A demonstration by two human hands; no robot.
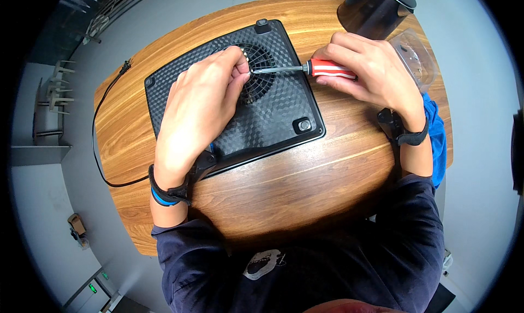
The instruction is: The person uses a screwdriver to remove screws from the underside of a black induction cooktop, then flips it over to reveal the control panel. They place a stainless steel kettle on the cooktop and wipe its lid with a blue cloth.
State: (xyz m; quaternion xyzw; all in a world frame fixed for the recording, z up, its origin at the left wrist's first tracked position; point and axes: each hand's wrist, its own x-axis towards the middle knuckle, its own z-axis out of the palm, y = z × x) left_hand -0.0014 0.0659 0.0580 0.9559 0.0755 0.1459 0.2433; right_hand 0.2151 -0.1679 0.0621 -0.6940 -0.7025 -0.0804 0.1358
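Right hand (371,64) grips red-and-white screwdriver (300,69), shaft pointing left across fan grille (263,82) of upturned induction cooktop (262,124); tip at left hand (199,94), fingertips pinched, contents unclear.

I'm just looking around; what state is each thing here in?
Black appliance: lying flat, round grille facing up
Screwdriver: roughly level, its tip over the grille
Right hand: closed around the screwdriver
Left hand: fingers pinched together; anything held is unclear
Plug: unplugged
Black kettle: standing
Clear plastic container: open or shut, unclear
Blue cloth: crumpled
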